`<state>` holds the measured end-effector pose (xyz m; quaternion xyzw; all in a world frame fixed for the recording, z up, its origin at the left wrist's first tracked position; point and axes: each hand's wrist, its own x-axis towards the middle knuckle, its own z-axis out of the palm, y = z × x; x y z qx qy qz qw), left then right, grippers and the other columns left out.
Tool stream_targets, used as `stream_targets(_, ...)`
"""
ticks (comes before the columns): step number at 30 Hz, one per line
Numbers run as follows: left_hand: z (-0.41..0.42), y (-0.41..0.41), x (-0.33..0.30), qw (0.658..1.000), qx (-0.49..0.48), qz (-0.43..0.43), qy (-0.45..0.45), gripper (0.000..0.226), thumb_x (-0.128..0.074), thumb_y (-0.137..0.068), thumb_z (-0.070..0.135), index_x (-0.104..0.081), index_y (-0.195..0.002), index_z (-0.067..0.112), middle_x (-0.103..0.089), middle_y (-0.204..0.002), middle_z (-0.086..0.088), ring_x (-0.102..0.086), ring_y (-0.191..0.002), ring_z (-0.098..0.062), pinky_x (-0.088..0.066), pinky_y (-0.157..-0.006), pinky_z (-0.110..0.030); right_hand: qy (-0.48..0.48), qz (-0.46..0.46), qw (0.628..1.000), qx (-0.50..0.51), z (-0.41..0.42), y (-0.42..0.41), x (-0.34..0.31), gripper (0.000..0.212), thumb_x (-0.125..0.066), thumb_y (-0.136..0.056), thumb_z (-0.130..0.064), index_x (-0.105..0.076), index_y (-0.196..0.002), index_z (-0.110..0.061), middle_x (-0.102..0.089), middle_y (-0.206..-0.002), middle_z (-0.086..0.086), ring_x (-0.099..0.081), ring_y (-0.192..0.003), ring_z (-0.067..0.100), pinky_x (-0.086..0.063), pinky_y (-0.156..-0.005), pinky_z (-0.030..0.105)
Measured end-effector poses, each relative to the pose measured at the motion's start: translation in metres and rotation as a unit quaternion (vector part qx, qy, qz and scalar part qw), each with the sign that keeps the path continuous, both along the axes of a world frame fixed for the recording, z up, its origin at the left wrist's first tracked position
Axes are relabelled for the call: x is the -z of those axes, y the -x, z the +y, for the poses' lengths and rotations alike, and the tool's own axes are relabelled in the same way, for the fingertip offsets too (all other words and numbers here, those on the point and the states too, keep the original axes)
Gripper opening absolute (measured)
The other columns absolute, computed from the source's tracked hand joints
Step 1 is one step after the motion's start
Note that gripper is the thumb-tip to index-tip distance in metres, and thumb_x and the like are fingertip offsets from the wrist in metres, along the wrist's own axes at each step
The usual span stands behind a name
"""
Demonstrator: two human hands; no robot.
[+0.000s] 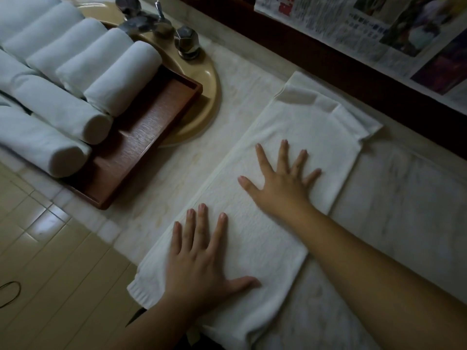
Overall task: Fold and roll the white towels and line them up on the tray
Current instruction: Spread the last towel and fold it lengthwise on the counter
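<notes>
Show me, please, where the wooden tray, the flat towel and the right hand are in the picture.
wooden tray (pixel 141 137): head view, bare floor of the tray.
flat towel (pixel 298 127): head view, its far part beyond the fingers.
right hand (pixel 283 183): head view, back of the hand.

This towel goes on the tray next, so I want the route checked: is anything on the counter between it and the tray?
Nothing visible: bare counter separates the folded towel from the tray.

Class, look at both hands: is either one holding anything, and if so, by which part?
Nothing is held. The left hand and right hand lie flat, fingers spread, pressing on the folded towel on the counter; neither has a grip on it.
</notes>
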<state>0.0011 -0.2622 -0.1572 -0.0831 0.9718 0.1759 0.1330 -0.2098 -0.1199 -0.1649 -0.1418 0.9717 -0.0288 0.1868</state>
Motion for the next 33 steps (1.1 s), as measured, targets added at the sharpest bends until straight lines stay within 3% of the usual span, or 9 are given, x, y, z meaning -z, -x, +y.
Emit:
stream_targets(4, 0.002, 0.005, 0.002, 1.000, 0.000, 0.009, 0.000, 0.139, -0.033, -0.059, 0.112, -0.005, -0.167, 0.030, 0.014, -0.174, -0.012, 0.016, -0.160, -0.033, -0.001, -0.128, -0.060, 0.002, 0.034, 0.999, 0.007, 0.006, 0.006, 0.006, 0.094, -0.006, -0.075, -0.102, 0.020, -0.153, -0.058, 0.024, -0.170, 0.004, 0.021, -0.151, 0.052, 0.009, -0.106, 0.083)
stream_targets(16, 0.020, 0.059, 0.002, 1.000, 0.011, 0.029, -0.002, 0.137, -0.019, -0.060, 0.113, 0.020, -0.163, 0.032, 0.037, -0.166, -0.009, 0.036, -0.153, -0.028, 0.014, -0.127, -0.052, -0.016, 0.023, 1.000, 0.009, 0.021, 0.069, 0.000, 0.095, -0.006, -0.072, -0.104, 0.022, -0.151, -0.060, 0.026, -0.170, -0.001, 0.027, -0.151, 0.047, 0.011, -0.109, 0.082)
stream_targets(21, 0.017, 0.062, 0.000, 1.000, 0.016, 0.010, -0.017, 0.134, -0.022, -0.063, 0.111, 0.016, -0.164, 0.032, 0.036, -0.167, -0.008, 0.037, -0.152, -0.027, 0.016, -0.127, -0.051, 0.030, 0.017, 0.999, 0.037, 0.020, 0.039, -0.008, 0.089, -0.016, -0.086, -0.092, 0.016, -0.158, -0.050, 0.021, -0.171, 0.000, 0.021, -0.156, 0.038, 0.013, -0.118, 0.071)
stream_targets(24, -0.001, 0.059, -0.009, 0.996, 0.025, 0.018, -0.078, 0.112, -0.031, -0.080, 0.099, -0.003, -0.167, 0.035, 0.017, -0.174, -0.003, 0.023, -0.158, -0.023, 0.010, -0.129, -0.046, 0.135, 0.021, 0.988, 0.069, 0.028, -0.020, -0.014, 0.076, -0.039, -0.097, -0.072, -0.019, -0.163, -0.040, -0.003, -0.174, 0.001, 0.002, -0.159, 0.034, -0.003, -0.127, 0.057)
stream_targets(27, -0.039, 0.037, -0.015, 0.988, 0.060, 0.076, -0.116, 0.085, -0.038, -0.093, 0.083, -0.027, -0.163, 0.037, -0.017, -0.173, 0.001, -0.007, -0.161, -0.022, -0.013, -0.130, -0.045, 0.248, 0.083, 0.960, 0.098, 0.048, -0.103, -0.021, 0.054, -0.057, -0.094, -0.053, -0.059, -0.143, -0.031, -0.047, -0.152, 0.001, -0.042, -0.140, 0.029, -0.037, -0.118, 0.044)
stream_targets(30, -0.086, 0.007, -0.013, 0.974, 0.137, 0.151, -0.101, 0.071, -0.051, -0.094, 0.073, -0.049, -0.153, 0.032, -0.044, -0.160, -0.001, -0.039, -0.147, -0.025, -0.039, -0.117, -0.044, 0.289, 0.114, 0.935, 0.169, 0.068, -0.184, -0.028, 0.047, -0.064, -0.083, -0.037, -0.068, -0.129, -0.035, -0.054, -0.113, -0.011, -0.057, -0.107, 0.017, -0.047, -0.100, 0.031)
stream_targets(33, -0.122, -0.014, -0.013, 0.960, 0.225, 0.141, -0.089, 0.069, -0.059, -0.090, 0.074, -0.054, -0.147, 0.036, -0.052, -0.149, 0.007, -0.048, -0.133, -0.017, -0.047, -0.103, -0.037, 0.300, 0.076, 0.928, 0.207, 0.074, -0.249, -0.029, 0.051, -0.069, -0.080, -0.028, -0.064, -0.128, -0.045, -0.048, -0.103, -0.021, -0.057, -0.096, 0.006, -0.051, -0.091, 0.032)
